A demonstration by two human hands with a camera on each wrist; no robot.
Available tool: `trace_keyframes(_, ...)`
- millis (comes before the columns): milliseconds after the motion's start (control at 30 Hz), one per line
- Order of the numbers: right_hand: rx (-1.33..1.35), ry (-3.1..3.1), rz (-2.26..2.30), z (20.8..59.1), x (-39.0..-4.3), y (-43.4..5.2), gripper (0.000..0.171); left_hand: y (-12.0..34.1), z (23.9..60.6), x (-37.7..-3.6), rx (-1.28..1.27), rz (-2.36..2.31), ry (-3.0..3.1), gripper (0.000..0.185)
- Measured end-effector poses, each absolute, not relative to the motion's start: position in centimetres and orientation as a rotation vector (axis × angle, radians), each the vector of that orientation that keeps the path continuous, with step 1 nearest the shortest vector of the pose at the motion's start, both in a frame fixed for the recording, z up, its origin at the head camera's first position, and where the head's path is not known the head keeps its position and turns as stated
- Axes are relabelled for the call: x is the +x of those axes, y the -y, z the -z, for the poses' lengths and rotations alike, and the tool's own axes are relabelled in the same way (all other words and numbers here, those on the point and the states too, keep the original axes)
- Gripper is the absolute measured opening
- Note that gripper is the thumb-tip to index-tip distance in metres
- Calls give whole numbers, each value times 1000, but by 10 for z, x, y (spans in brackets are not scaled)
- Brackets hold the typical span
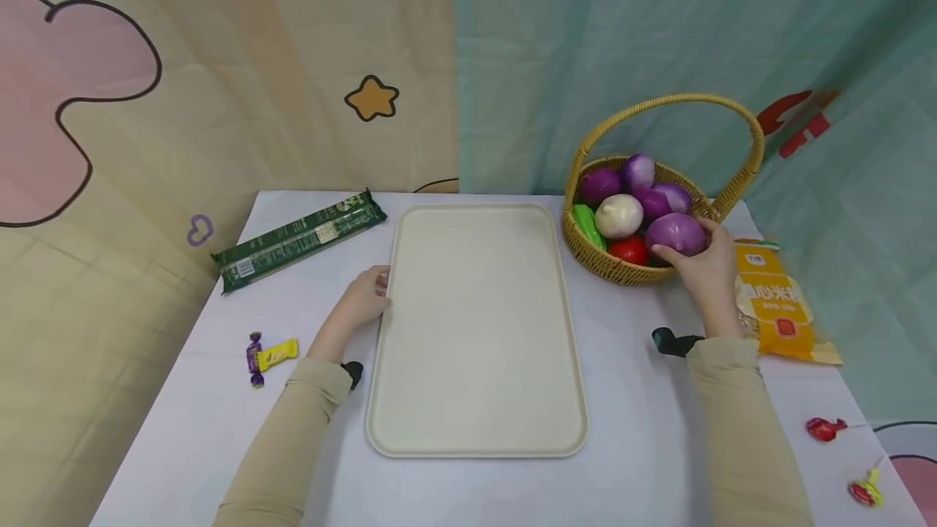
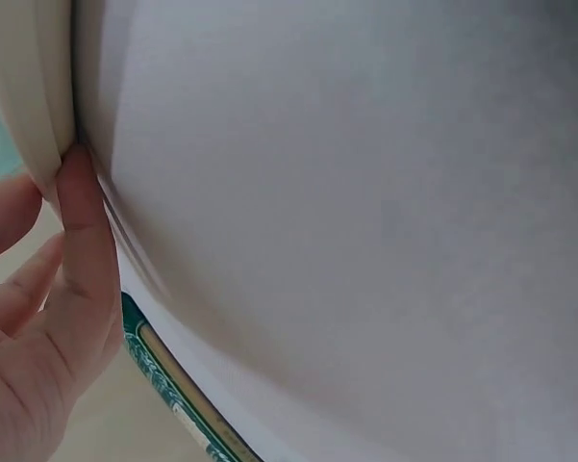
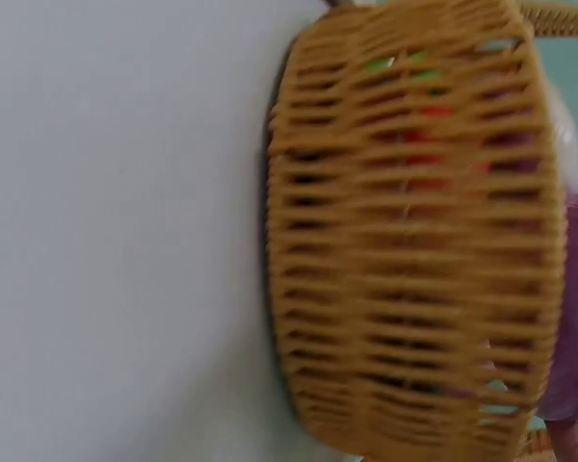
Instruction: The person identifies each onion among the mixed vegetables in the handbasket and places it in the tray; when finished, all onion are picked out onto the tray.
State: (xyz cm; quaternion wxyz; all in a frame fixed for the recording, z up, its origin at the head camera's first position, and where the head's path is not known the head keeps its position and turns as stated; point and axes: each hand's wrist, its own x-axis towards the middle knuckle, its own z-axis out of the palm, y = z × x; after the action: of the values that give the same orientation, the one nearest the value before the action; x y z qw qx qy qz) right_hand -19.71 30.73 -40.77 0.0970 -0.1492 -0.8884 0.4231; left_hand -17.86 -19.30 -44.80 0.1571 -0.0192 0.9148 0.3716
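Observation:
My left hand (image 1: pixel 360 302) is at the left edge of a cream rectangular tray (image 1: pixel 479 332). In the left wrist view its thumb and forefinger (image 2: pixel 85 217) pinch the tray's rim (image 2: pixel 38 77). At the right, my right hand (image 1: pixel 712 273) grips a large purple onion (image 1: pixel 677 233) over the front right rim of a wicker basket (image 1: pixel 613 265). Other purple onions (image 1: pixel 599 185), a white onion (image 1: pixel 619 216), a red tomato (image 1: pixel 629 250) and a green pepper (image 1: pixel 588 224) fill the basket. Only part of the gripped onion (image 3: pixel 577 318) shows in the right wrist view.
A tall handle (image 1: pixel 684 97) arches over the basket. Beside the right wrist lies an orange snack bag (image 1: pixel 783 307). A long green packet (image 1: pixel 300 241) is at the back left, wrapped candies (image 1: pixel 276 354) at the left, and red lollipops (image 1: pixel 825 429) at the right edge.

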Motion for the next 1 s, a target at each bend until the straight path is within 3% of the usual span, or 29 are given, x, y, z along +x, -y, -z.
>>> trace_keyframes(233,-434,2587,-1365,386,-186,-277,93,186,447,-178,-70,-1117,-2608,64)
trace_keyframes(433,-215,2646,-1529,379,-186,-236,91,181,447,-178,-72,-1130,-2609,64)
trace_keyframes(667,43,2729,-1666,405,-208,-163,84,186,447,-177,-117,-1204,-2557,63)
trace_keyframes(1000,63,2827,-1736,449,-238,-87,79,186,455,-176,-160,-1290,-2468,64)
